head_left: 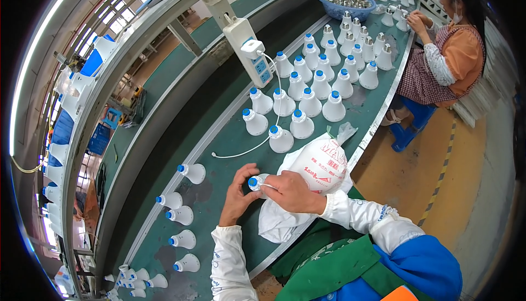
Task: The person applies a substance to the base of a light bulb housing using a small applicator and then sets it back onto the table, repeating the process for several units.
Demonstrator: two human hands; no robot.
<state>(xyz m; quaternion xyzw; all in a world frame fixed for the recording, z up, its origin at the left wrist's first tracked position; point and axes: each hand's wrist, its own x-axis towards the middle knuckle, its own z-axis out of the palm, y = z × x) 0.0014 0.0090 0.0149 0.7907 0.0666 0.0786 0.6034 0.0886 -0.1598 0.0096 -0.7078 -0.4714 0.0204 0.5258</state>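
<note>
My left hand [236, 194] is closed around a white LED bulb housing [255, 182] that has a blue neck end turned up. My right hand [296, 191] pinches a thin white stick-like thing [268, 185] against the side of that neck; its exact kind is too small to make out. Just beyond my right hand lies a tied white plastic bag [319, 164] with red print, and a white cloth [279, 221] spreads under my right wrist. Several more blue-ended bulb housings [280, 139] stand upright beyond my hands, while others [192, 173] lie on their sides to the left.
The green conveyor belt [241, 164] carries everything. A white power strip [246, 49] hangs over it, its white cable [279, 104] trailing among the housings. Farther off are metal-capped bulbs [383, 57] and a blue basket [344, 8] of metal caps. A co-worker [452, 54] sits at the right.
</note>
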